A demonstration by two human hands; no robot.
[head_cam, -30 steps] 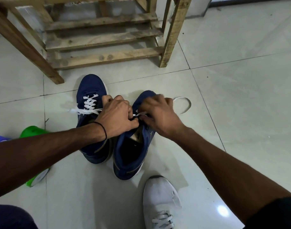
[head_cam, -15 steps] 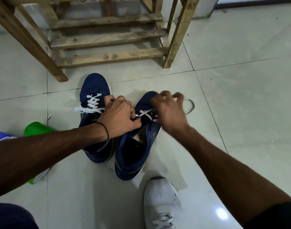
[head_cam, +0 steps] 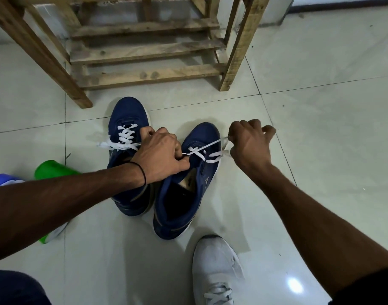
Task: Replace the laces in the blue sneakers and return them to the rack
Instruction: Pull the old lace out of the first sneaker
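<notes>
a: pale glossy tiled floor (head_cam: 320,133), with a wooden rack (head_cam: 144,74) of bare slats standing at the far side. where are the sneakers?

b: both on the floor in front of the rack, not on it, side by side, toes toward the rack. the laced blue sneaker (head_cam: 127,113) on the left is navy with a white sole edge. its white lacing (head_cam: 125,137) criss-crosses up the eyelets, with loose ends splayed out to the left.

a: and the other one?

b: the half-laced blue sneaker (head_cam: 204,133) sits just right of it. same navy upper, thin gold lines along the side, and a tan patch showing inside the open mouth. its white lace (head_cam: 207,147) crosses only the eyelets nearest the toe.

a: the hands?

b: the left hand (head_cam: 162,155), with a black band (head_cam: 142,172) at its wrist, lies across both shoes, its fingers (head_cam: 177,148) curled tight and pinching the lace at the tongue. the right hand (head_cam: 250,148) is off the shoe's right side, above the floor. its fingers are curled round the lace, which runs taut from the eyelets to it.

a: anything else?

b: a white sneaker (head_cam: 215,260) at the bottom edge, near the half-laced one's heel. there is also a green thing (head_cam: 52,170) partly hidden behind the left forearm, and i cannot tell what it is.
</notes>
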